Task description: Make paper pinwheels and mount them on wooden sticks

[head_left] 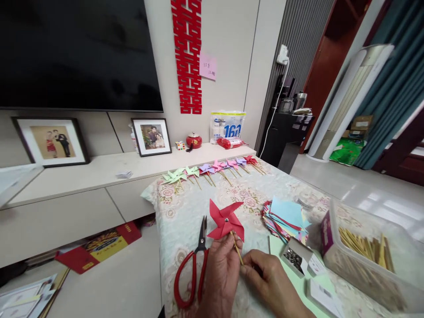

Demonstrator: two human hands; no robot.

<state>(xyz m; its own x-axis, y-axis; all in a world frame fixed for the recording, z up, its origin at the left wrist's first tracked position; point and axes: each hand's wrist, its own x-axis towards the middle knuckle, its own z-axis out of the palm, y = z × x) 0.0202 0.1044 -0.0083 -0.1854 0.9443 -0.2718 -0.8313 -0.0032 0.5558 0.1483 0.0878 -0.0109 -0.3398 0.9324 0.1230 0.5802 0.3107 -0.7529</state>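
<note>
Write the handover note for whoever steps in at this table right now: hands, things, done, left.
Left hand: fingers pinch the red pinwheel just under its head, on the stick.
Right hand: grips the lower end of the same stick.
Things: red-handled scissors lie closed left of the hands. Stack of coloured paper squares right of the pinwheel; small open box of pins in front of it; clear tub of sticks at far right.
Done: a row of finished pinwheels, green, purple, pink and red, along the far edge; red one is pinned to its stick.
Left: set the red one down, probably with the row; paper and sticks remain.
</note>
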